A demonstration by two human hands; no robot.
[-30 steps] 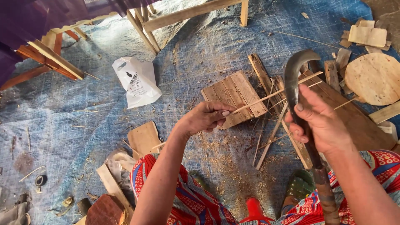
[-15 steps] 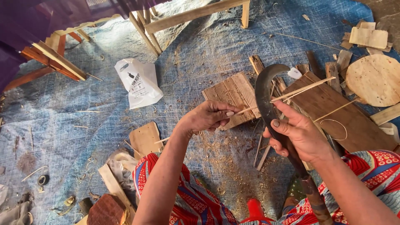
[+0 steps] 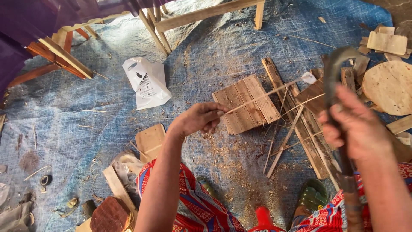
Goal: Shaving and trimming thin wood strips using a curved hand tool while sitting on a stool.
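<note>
Left hand point(image 3: 198, 121) pinches 1 thin bamboo sliver point(image 3: 262, 95) over the blue tarp point(image 3: 86, 129); right hand point(image 3: 358, 126) grips the curved knife point(image 3: 332, 81), apparently mid-paring; the blade must meet the sliver.

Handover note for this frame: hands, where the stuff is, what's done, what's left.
Left hand: pinches one end of a thin wooden strip, which runs up and right over the small plank panel.
Right hand: closed on the handle of a curved blade knife, blade raised near the strip's far end.
Around: loose thin sticks and wood scraps on the blue tarp, sawdust in front of the knees, white plastic bag to the left.
Done: several sticks already lie cut.
Left: the held strip looks unfinished; cannot tell how much.
</note>
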